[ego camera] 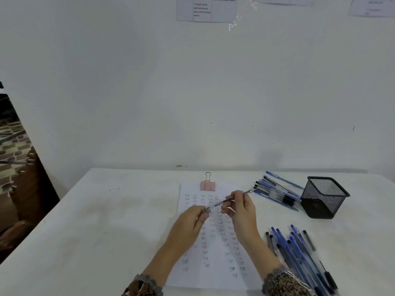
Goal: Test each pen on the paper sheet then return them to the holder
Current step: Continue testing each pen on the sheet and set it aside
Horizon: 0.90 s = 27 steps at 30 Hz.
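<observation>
A white paper sheet (pixel 193 256) covered in small handwritten test words lies in the middle of the table. Above it, my right hand (pixel 240 211) grips a clear pen (pixel 245 192) by its barrel, the pen slanting up to the right. My left hand (pixel 192 218) pinches the pen's lower end, where a small cap (pixel 207 209) sits between the fingertips. The black mesh pen holder (pixel 324 196) stands at the right with no pens showing in it. One pile of blue and black pens (pixel 275 191) lies left of the holder, and another pile of pens (pixel 299 251) lies near my right wrist.
A pink binder clip (pixel 207 184) holds the top edge of the sheet. The white table (pixel 96 231) ends at the wall behind and drops off on the left, where dark wooden furniture (pixel 25 189) stands. Printed notices (pixel 206 8) hang on the wall.
</observation>
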Tool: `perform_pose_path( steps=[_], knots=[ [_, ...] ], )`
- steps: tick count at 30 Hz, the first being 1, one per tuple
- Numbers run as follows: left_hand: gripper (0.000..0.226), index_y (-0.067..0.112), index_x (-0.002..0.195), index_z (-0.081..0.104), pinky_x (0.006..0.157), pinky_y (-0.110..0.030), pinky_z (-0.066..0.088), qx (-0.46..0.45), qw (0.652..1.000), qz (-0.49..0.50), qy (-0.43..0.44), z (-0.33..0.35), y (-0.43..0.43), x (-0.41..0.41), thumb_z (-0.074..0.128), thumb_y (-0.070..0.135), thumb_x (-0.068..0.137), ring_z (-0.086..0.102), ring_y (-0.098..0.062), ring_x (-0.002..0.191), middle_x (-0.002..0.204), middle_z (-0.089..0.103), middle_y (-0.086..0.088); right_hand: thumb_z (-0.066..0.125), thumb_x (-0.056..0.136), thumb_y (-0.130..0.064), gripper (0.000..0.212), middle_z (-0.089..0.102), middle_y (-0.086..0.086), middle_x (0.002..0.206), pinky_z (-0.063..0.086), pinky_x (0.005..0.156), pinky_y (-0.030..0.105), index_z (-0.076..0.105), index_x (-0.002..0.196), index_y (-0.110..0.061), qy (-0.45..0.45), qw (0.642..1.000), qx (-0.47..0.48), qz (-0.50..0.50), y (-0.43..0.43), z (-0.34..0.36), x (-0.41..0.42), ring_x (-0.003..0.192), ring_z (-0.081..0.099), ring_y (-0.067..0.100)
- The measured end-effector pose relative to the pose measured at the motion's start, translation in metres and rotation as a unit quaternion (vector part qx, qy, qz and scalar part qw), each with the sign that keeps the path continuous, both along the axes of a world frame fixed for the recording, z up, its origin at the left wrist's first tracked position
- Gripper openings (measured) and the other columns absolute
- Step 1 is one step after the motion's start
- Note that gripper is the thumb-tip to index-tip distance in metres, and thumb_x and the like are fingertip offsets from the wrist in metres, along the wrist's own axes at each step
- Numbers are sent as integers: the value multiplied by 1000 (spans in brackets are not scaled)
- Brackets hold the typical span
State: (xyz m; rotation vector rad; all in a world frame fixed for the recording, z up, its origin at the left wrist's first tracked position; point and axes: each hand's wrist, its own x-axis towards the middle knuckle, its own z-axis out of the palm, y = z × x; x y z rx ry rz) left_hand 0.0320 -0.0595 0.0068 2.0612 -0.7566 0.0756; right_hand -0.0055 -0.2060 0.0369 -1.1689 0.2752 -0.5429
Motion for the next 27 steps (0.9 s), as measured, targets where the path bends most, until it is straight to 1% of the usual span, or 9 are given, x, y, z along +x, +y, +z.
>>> perform_pose_path(
  steps=[4,7,13,17,20,22,23,25,27],
  knots=[
    [19,25,105,60,76,-9,40,-32,999,10,14,-3,4,0,44,29,95,53,8,87,93,58,20,36,100,-15,24,50,8,70,47,47,23,48,82,-6,-22,998,18,-55,1,0,-2,48,53,10],
    [20,21,104,61,69,-9,39,-28,999,13,7,-4,6,0,44,27,95,51,7,78,84,57,16,36,100,-15,24,51,9,71,48,47,24,49,82,-5,-8,1000,7,-25,5,-3,-3,50,54,11],
    [21,21,106,60,69,-8,37,-3,1000,6,9,-7,11,-1,44,28,96,49,10,78,81,53,20,37,100,-15,25,54,9,72,51,50,24,51,81,-4,4,998,52,16,6,-12,-8,51,57,13],
    [19,20,97,61,66,-12,38,3,1000,-12,18,-5,8,-4,44,28,96,50,3,73,76,55,15,38,99,-12,25,57,11,74,53,54,26,53,81,-2,13,996,50,72,12,-17,-11,54,59,15],
    [22,10,93,63,64,-9,37,-1,999,-12,42,-1,3,-4,44,20,96,52,2,69,74,56,13,38,99,-11,26,57,13,75,54,59,27,54,80,-1,4,997,51,65,17,-21,-13,57,59,15],
    [23,12,91,64,64,-10,38,9,998,-22,55,-1,2,-3,43,20,96,52,-1,68,76,60,7,39,98,-11,25,58,13,76,54,60,28,55,81,-1,10,997,49,63,16,-24,-15,59,60,15],
    [22,15,90,64,61,-11,38,5,998,-23,61,-2,2,-2,44,21,96,50,-1,64,73,59,6,40,98,-12,24,59,13,76,55,61,28,55,83,-1,20,997,40,68,13,-25,-15,60,61,16],
    [21,17,88,64,55,-12,36,-12,997,-16,71,-2,3,-2,45,21,96,45,0,53,62,52,9,44,97,-16,21,60,14,74,56,60,31,57,90,-2,59,996,4,72,7,-27,-17,60,62,18],
    [21,14,89,65,53,-12,34,-28,997,-8,71,-1,2,-2,47,22,95,43,1,50,57,48,11,48,96,-20,16,59,13,73,54,52,31,54,101,-6,97,991,-92,16,3,-29,-20,53,60,17]
  ],
)
